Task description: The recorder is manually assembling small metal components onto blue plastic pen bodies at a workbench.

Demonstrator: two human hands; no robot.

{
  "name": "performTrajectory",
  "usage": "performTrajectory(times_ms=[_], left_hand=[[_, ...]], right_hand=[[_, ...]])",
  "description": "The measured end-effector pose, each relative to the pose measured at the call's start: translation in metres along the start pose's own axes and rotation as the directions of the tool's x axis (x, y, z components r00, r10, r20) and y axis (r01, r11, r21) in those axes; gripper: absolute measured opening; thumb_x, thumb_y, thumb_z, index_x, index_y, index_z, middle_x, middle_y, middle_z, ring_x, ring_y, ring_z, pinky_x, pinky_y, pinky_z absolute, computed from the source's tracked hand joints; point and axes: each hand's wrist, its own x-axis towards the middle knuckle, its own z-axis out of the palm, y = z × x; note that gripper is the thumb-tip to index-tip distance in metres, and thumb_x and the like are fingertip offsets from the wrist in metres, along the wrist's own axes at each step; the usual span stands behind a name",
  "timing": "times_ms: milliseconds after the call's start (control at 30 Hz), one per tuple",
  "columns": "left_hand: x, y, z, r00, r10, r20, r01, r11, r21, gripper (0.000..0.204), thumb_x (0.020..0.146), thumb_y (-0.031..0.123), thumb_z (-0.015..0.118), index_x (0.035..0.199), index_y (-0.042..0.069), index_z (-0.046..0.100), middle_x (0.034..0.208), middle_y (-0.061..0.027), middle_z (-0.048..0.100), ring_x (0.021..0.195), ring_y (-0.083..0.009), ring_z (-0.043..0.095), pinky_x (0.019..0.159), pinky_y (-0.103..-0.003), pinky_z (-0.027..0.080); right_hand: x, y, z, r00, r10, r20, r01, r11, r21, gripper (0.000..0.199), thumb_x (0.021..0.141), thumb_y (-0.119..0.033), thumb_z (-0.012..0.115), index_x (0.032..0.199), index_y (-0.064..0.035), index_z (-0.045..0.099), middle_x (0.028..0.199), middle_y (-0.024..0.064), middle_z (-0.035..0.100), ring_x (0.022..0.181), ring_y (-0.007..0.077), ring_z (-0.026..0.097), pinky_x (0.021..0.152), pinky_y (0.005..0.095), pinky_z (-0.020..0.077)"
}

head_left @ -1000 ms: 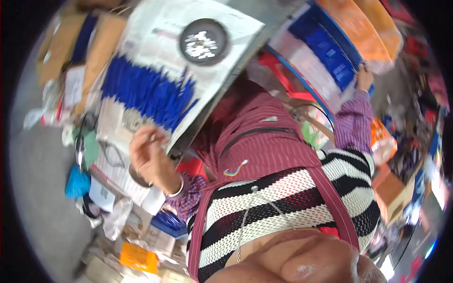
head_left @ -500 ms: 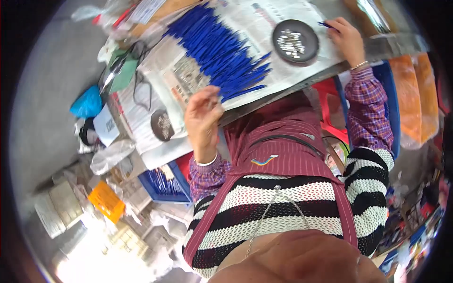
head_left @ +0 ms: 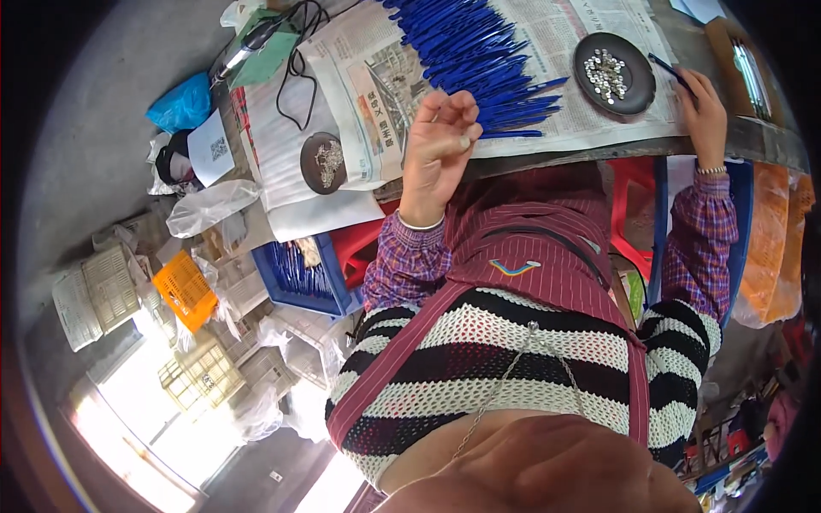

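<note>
My right hand (head_left: 705, 118) is closed around a dark blue pen-like stick (head_left: 673, 73), beside the right rim of a dark round dish (head_left: 588, 96). The stick's tip points toward the dish, which holds small shiny pieces (head_left: 605, 77). My left hand (head_left: 438, 158) is raised near the table's front edge, fingers curled and thumb close to them. Whatever lies between its fingertips is too small to make out. Just beyond it, slim blue sticks (head_left: 479, 60) lie side by side in a long row on newspaper (head_left: 560, 43).
A smaller dark dish (head_left: 310, 171) of tiny clear pieces sits at left. A black cable (head_left: 295, 85) and a blue bag (head_left: 180, 103) lie behind it. A blue bin (head_left: 338, 299) stands below the table. An open cardboard box (head_left: 727, 60) is at the far right.
The whole view has shifted and turned slightly. My right hand with the stick has come a little nearer the table's front edge. My left hand keeps about the same curled shape near the sticks.
</note>
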Motion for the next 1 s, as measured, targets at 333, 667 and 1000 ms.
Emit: performTrajectory(times_ms=[333,667,1000], left_hand=[[0.014,-0.004,-0.007,0.999,-0.041,-0.018,0.041,0.999,0.005,0.057,0.059,-0.022,0.049,0.103,0.014,0.052,0.106,-0.0090,0.050,0.095,-0.0211,0.047,0.071,-0.031,0.042],[0.021,-0.017,0.001,0.998,-0.054,-0.017,0.057,0.984,0.166,0.044,0.067,-0.012,0.057,0.104,0.011,0.054,0.102,-0.0091,0.054,0.094,-0.0203,0.050,0.072,-0.030,0.046],[0.014,-0.023,0.006,0.990,-0.108,0.088,0.069,0.929,0.364,0.044,0.073,-0.014,0.055,0.111,0.008,0.047,0.111,-0.0104,0.049,0.094,-0.0206,0.046,0.078,-0.030,0.041]], right_hand=[[-0.117,0.027,-0.076,0.910,0.410,-0.061,-0.403,0.910,0.099,0.024,0.086,-0.010,0.055,0.109,-0.0019,0.060,0.106,0.0078,0.061,0.100,0.0166,0.055,0.087,0.0253,0.0401],[-0.403,0.209,-0.129,0.240,0.971,-0.003,-0.941,0.234,0.245,0.035,0.082,-0.023,0.063,0.110,-0.0023,0.060,0.095,0.0066,0.064,0.079,0.0103,0.057,0.067,0.0200,0.0459],[-0.399,0.139,-0.085,0.073,0.986,-0.150,-0.964,0.031,-0.265,0.037,0.070,-0.042,0.065,0.086,-0.0089,0.069,0.079,0.0114,0.066,0.076,0.0241,0.064,0.071,0.0345,0.0473]])
